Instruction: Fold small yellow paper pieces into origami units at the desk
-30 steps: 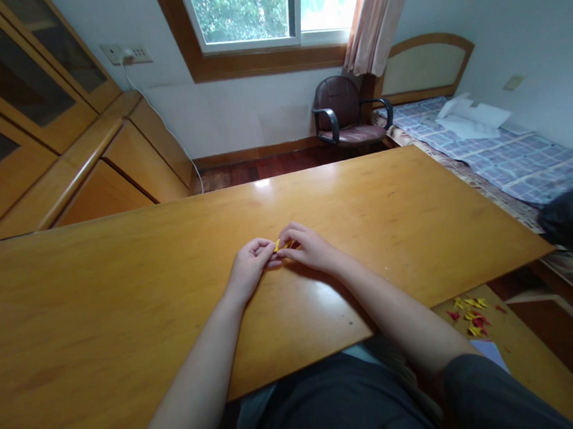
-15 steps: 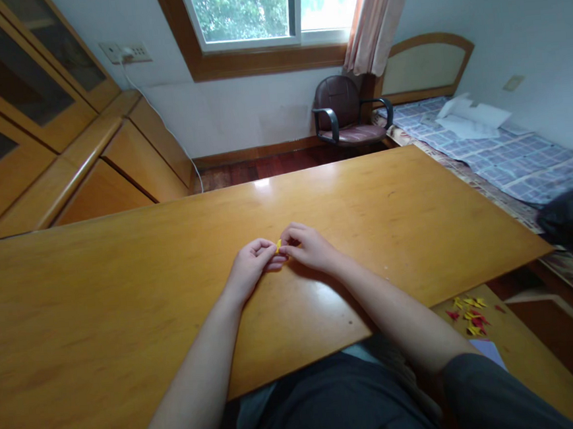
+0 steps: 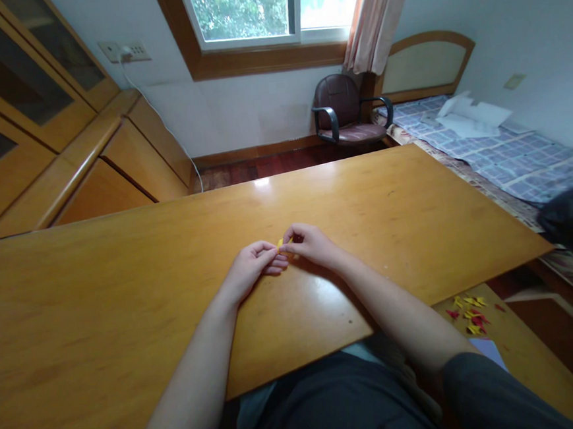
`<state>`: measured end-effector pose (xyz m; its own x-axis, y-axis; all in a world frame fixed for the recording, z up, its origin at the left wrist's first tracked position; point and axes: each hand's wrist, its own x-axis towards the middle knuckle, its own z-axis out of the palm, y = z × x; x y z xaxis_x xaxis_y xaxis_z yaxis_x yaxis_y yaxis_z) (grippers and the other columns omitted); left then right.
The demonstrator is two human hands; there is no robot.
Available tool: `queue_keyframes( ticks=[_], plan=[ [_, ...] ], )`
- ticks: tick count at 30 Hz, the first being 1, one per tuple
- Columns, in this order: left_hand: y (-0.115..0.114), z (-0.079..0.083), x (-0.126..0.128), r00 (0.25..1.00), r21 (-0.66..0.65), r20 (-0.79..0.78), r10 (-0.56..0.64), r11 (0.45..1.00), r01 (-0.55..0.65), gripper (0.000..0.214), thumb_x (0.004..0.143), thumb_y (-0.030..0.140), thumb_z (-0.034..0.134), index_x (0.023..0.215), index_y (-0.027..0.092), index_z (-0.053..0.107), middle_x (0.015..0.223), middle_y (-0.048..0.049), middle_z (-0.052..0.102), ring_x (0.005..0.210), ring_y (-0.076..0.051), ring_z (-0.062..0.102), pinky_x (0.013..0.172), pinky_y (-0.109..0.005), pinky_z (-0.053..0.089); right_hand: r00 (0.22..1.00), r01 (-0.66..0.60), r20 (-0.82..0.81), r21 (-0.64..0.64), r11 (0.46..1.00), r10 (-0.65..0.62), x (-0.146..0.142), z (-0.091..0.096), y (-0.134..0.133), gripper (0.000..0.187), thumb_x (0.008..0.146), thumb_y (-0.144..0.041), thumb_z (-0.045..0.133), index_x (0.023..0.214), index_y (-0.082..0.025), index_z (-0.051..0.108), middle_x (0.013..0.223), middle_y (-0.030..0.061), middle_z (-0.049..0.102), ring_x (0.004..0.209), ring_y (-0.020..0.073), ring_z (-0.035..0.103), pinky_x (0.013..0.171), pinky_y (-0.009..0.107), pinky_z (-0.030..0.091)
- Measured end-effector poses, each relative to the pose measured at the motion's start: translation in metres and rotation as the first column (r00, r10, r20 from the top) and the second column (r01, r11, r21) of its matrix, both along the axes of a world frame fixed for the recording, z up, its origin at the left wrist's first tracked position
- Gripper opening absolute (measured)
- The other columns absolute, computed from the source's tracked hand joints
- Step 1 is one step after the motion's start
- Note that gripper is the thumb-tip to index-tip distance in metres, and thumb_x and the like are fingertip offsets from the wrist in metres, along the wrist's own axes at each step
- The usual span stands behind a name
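Fingers of the left hand [image 3: 247, 267] and right hand [image 3: 313, 245] cover most of a yellow piece [image 3: 281, 242]; its shape cannot be told. Past the near right edge of the worktop [image 3: 100, 308], red and yellow pieces [image 3: 474, 328] are too small to tell singly. A sleeve [image 3: 486, 387] partly hides a pale sheet [image 3: 490, 352]. The worktop's left end is cut off.

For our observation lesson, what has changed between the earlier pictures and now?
The left hand has shifted slightly toward the body, the right hand slightly rightward; both still pinch the yellow folded piece. The office chair and the red and yellow pieces stayed put.
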<state>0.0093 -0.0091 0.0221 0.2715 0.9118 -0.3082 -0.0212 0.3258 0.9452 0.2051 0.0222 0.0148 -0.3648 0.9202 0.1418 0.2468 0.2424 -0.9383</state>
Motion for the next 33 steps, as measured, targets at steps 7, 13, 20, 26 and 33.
queue_keyframes(
  ticks=[7,13,20,26,33],
  plan=[
    [0.0001,0.0003,-0.0015,0.998,-0.002,-0.023,-0.057,0.998,0.057,0.040,0.077,0.051,0.076,0.089,0.014,0.064,0.087,-0.0122,0.078,0.078,-0.022,0.075,0.068,-0.030,0.059,0.999,-0.034,-0.045,-0.062,0.997,0.031,0.0004,-0.0018,0.0008,0.032,0.076,-0.045,0.075,0.077,-0.015,0.065,0.066,-0.0017,0.060,0.063,0.0115,0.050,0.060,0.024,0.037],
    [-0.0011,-0.0018,-0.0020,0.995,0.003,-0.067,-0.073,0.997,0.073,0.042,0.073,0.050,0.080,0.087,0.014,0.063,0.086,-0.0119,0.078,0.078,-0.022,0.075,0.069,-0.031,0.058,0.994,-0.072,-0.087,-0.100,0.992,0.063,0.0009,-0.0018,0.0009,0.027,0.077,-0.041,0.074,0.078,-0.015,0.064,0.070,0.0000,0.064,0.065,0.0128,0.054,0.062,0.025,0.040],
    [-0.0010,0.0029,-0.0024,0.997,-0.018,-0.049,-0.064,0.998,0.063,0.041,0.071,0.048,0.082,0.082,0.014,0.063,0.082,-0.0114,0.077,0.074,-0.021,0.075,0.067,-0.030,0.058,0.983,-0.049,-0.182,-0.193,0.980,0.013,-0.0004,-0.0007,-0.0016,0.031,0.075,-0.043,0.076,0.082,-0.016,0.061,0.065,-0.0027,0.062,0.059,0.0109,0.053,0.057,0.023,0.039],
    [-0.0006,0.0020,-0.0039,0.998,-0.040,-0.020,-0.062,0.997,0.061,0.040,0.071,0.047,0.082,0.081,0.015,0.061,0.082,-0.0109,0.078,0.071,-0.020,0.074,0.065,-0.029,0.057,0.941,-0.063,-0.336,-0.275,0.959,-0.035,-0.0032,-0.0029,0.0009,0.036,0.069,-0.042,0.081,0.083,-0.017,0.059,0.066,-0.0038,0.062,0.059,0.0113,0.057,0.057,0.024,0.042],
    [-0.0008,0.0005,0.0007,0.997,0.027,-0.056,-0.058,0.998,0.059,0.038,0.073,0.047,0.080,0.085,0.015,0.064,0.080,-0.0073,0.076,0.071,-0.017,0.072,0.061,-0.024,0.054,0.945,-0.100,-0.328,-0.270,0.958,0.006,-0.0051,-0.0031,-0.0015,0.032,0.070,-0.038,0.080,0.084,-0.017,0.059,0.066,-0.0040,0.062,0.059,0.0109,0.057,0.058,0.024,0.042]
  ],
)
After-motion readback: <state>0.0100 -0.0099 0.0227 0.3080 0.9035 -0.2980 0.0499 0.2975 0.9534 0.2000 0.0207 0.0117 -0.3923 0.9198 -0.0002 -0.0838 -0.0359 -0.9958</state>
